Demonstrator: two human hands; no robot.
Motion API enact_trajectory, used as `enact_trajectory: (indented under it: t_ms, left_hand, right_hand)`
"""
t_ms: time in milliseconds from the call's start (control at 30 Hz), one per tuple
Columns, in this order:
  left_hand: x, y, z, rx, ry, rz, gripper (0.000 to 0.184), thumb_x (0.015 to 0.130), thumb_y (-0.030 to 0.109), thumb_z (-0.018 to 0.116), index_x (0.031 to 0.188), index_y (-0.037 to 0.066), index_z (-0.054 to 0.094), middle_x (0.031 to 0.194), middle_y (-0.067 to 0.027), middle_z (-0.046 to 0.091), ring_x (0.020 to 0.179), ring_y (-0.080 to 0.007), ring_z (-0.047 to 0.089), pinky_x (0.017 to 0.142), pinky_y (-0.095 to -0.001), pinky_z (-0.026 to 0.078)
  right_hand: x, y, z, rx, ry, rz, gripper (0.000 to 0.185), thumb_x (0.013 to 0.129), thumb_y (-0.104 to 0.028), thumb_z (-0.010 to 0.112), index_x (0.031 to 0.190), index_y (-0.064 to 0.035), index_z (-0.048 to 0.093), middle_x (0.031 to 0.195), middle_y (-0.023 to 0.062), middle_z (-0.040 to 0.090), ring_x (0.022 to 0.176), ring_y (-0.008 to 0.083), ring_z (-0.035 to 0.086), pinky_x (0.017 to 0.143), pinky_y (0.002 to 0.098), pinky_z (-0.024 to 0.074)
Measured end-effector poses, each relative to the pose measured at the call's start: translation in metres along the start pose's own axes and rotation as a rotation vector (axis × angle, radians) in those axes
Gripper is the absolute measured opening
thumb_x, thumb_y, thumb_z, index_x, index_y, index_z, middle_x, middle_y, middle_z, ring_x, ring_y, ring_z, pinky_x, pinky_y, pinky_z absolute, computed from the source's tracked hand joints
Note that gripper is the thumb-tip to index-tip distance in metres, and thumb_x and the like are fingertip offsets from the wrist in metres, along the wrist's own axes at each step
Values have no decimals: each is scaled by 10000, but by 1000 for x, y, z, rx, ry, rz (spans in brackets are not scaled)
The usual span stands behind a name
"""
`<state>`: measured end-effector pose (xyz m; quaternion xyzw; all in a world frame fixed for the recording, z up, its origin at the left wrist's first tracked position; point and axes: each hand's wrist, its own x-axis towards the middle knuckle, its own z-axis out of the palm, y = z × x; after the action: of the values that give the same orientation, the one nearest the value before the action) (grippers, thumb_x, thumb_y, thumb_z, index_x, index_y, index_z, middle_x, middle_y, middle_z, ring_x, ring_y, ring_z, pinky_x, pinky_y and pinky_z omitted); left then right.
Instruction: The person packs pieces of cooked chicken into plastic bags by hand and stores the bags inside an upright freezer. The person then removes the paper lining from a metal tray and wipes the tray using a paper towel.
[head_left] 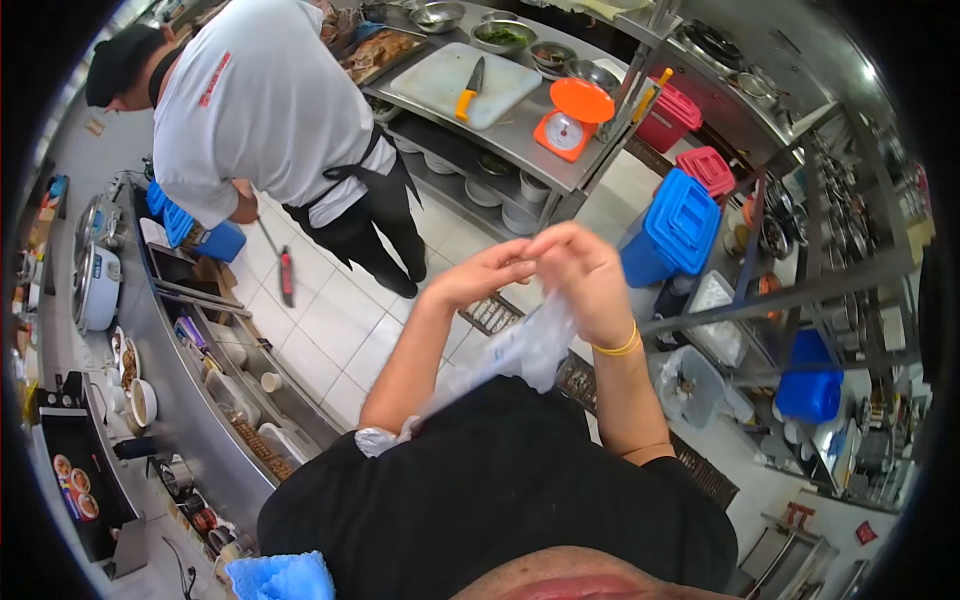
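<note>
The thin plastic (525,345) hangs just below your right hand (588,280), the nearer one, its long axis slanting down toward your left elbow (388,408). Your left hand (482,276) bends loosely; I can't tell whether either grips.

A crumpled, translucent whitish plastic sheet (535,355) bears faint blue marks (512,347); a thin, looped wristband (622,347) is yellow, the short-sleeved cloth shirt (480,470) plain black. A co-worker's white cloth top (275,105) carries red lettering (214,80). The boxy orange plastic scale (586,133) has a white round dial (563,131). Square white floor tiles (340,335) show grey grid lines
</note>
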<state>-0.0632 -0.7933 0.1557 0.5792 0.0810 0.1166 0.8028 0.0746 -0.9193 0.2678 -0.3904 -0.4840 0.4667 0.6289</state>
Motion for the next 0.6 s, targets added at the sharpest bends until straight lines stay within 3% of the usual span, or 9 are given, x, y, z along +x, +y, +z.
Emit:
enact_trajectory:
  t_ms: [67,167,233,333,467,500,567,600]
  left_hand:
    - [23,17,-15,-28,54,-22,505,966,292,608,1378,29,480,1322,-61,553,1164,-138,552,991,-316,453]
    - [33,58,-25,-229,133,-85,598,977,398,572,1428,31,435,1428,-85,484,1301,-187,476,1100,-365,369]
    - [30,75,-32,-399,115,118,637,965,437,580,1432,28,432,1438,-97,475,1319,-208,463,1113,-379,352]
    - [37,96,-46,-201,186,325,669,939,438,629,1429,25,438,1454,-116,457,1330,-227,456,1116,-386,345]
    - [46,92,-90,477,619,197,628,932,356,679,1416,24,455,1443,-114,468,1311,-222,470,1082,-370,381]
    - [59,93,-91,259,804,194,415,950,259,670,1273,14,581,1160,-74,632,1045,-159,600,888,-295,482]
    - [56,86,-131,234,910,166,278,959,233,658,1129,14,641,918,-5,613,822,-93,552,716,-247,441]
    - [57,89,-147,222,956,154,228,963,220,652,1057,13,671,797,29,603,711,-60,528,630,-222,421]
  right_hand:
    - [36,16,-53,177,379,-23,146,999,-201,591,996,-63,639,779,-28,555,694,47,476,649,237,426]
    - [89,49,-141,347,724,-90,142,1003,-227,577,1002,-88,603,777,-33,526,697,63,486,639,252,436]
    - [127,76,-182,469,876,-129,156,991,-265,595,1005,-109,595,792,-23,547,703,92,521,625,259,444]
    - [178,99,-185,463,957,-44,136,1006,-227,571,1041,-98,549,845,-22,530,756,77,499,684,256,451]
    - [219,148,-162,461,787,19,147,1002,-238,574,1050,-99,568,878,-19,547,811,97,532,729,267,467]
    - [228,165,-154,272,687,48,140,996,-218,579,1051,-89,580,894,-8,558,828,101,538,741,271,470]
    - [246,196,-138,-102,476,100,129,983,-176,590,1055,-70,602,926,13,579,861,111,549,763,279,476]
    - [253,202,-129,-296,471,20,131,967,-152,602,1058,-58,609,928,30,589,866,122,557,774,280,477]
